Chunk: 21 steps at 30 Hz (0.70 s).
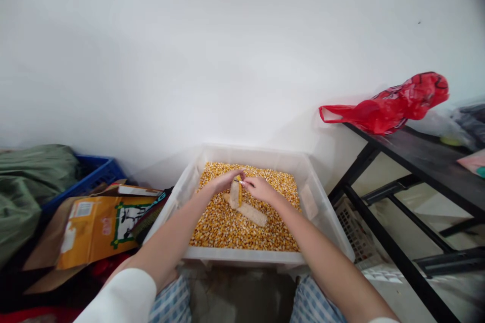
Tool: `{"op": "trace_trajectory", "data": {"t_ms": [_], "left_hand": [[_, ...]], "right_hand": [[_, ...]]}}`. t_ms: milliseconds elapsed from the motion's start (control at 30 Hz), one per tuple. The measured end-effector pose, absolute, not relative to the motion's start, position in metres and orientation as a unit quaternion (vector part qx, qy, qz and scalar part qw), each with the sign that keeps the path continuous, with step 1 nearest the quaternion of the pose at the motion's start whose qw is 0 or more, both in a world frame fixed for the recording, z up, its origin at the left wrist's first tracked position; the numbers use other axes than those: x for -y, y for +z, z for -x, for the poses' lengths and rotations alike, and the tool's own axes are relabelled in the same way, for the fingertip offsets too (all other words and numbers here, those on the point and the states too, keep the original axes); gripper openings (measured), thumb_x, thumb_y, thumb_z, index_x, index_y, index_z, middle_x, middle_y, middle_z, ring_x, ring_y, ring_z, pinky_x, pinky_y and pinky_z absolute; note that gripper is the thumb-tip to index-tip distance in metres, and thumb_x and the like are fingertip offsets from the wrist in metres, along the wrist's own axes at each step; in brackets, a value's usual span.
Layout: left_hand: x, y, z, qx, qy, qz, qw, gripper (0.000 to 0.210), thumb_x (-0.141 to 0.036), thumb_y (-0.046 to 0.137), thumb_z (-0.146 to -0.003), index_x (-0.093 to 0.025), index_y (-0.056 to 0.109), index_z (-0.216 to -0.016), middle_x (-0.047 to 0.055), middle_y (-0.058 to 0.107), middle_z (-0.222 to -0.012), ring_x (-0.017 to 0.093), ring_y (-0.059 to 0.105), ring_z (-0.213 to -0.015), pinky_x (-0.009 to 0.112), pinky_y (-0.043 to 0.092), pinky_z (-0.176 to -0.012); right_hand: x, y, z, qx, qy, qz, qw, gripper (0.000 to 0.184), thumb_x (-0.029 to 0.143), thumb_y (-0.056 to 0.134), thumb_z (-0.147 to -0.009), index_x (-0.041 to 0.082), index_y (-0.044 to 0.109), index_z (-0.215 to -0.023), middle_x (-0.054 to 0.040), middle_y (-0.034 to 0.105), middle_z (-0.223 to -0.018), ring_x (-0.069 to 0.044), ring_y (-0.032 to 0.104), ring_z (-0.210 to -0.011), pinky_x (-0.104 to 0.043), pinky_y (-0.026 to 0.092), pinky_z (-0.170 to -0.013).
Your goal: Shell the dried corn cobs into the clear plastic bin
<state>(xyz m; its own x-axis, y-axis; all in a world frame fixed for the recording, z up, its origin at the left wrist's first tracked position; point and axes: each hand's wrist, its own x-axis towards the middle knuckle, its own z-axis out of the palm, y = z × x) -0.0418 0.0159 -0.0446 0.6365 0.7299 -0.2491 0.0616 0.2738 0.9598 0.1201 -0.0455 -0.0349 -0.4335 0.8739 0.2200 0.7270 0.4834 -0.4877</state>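
Note:
A corn cob [235,195], mostly stripped with a strip of yellow kernels on one side, stands tilted above loose kernels. My left hand [226,180] is closed around its upper end. My right hand [259,188] is closed in a pinch against the cob's top from the right; something small and shiny shows near its fingertips, too small to name. Bare corn cobs, one of them clearly visible [253,214], lie just below my hands on the corn kernels [246,238]. The kernels spread across the bottom of a translucent plastic bin [242,255].
To the left are an orange printed cardboard box [99,227], a blue crate [99,174] and green cloth [36,176]. On the right, a black table [424,161] carries a red plastic bag [401,103]. A pale basket [354,229] sits below it. White wall [235,50] behind.

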Motion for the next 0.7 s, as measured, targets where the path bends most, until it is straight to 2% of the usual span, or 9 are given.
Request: {"op": "trace_trajectory", "data": {"t_ms": [167, 400, 533, 700], "left_hand": [[-0.022, -0.052, 0.043, -0.343, 0.228, -0.570, 0.711, 0.026, -0.041, 0.046, -0.072, -0.016, 0.055, -0.074, -0.001, 0.053, -0.062, 0.012, 0.049, -0.057, 0.022, 0.038, -0.056], [-0.024, -0.061, 0.044, -0.376, 0.209, -0.594, 0.680, 0.028, -0.041, 0.045, -0.071, -0.015, 0.057, -0.074, 0.000, 0.055, -0.064, 0.013, 0.050, -0.062, 0.024, 0.039, -0.061], [-0.015, -0.061, 0.039, -0.362, 0.160, -0.609, 0.687, 0.029, -0.043, 0.048, -0.070, -0.015, 0.057, -0.072, 0.001, 0.057, -0.066, 0.015, 0.051, -0.065, 0.027, 0.039, -0.065], [-0.017, -0.056, 0.040, -0.387, 0.233, -0.578, 0.679, 0.032, -0.048, 0.045, -0.072, -0.017, 0.054, -0.072, 0.000, 0.056, -0.062, 0.014, 0.051, -0.059, 0.025, 0.038, -0.059]], "right_hand": [[0.047, -0.033, -0.117, 0.834, 0.133, 0.499, 0.195, 0.032, 0.033, 0.033, -0.087, 0.017, 0.060, -0.084, -0.0037, 0.059, -0.075, -0.010, 0.047, -0.063, -0.019, 0.026, -0.058], [0.053, -0.033, -0.117, 0.855, 0.106, 0.492, 0.123, 0.034, 0.036, 0.033, -0.087, 0.017, 0.061, -0.084, -0.0053, 0.061, -0.079, -0.011, 0.049, -0.066, -0.020, 0.028, -0.059], [0.054, -0.032, -0.121, 0.848, 0.117, 0.494, 0.152, 0.035, 0.036, 0.032, -0.087, 0.016, 0.060, -0.082, -0.0042, 0.061, -0.079, -0.010, 0.049, -0.067, -0.020, 0.027, -0.058], [0.049, -0.025, -0.124, 0.830, 0.123, 0.507, 0.195, 0.036, 0.036, 0.031, -0.088, 0.015, 0.059, -0.078, -0.0029, 0.059, -0.071, -0.009, 0.046, -0.061, -0.019, 0.024, -0.055]]}}
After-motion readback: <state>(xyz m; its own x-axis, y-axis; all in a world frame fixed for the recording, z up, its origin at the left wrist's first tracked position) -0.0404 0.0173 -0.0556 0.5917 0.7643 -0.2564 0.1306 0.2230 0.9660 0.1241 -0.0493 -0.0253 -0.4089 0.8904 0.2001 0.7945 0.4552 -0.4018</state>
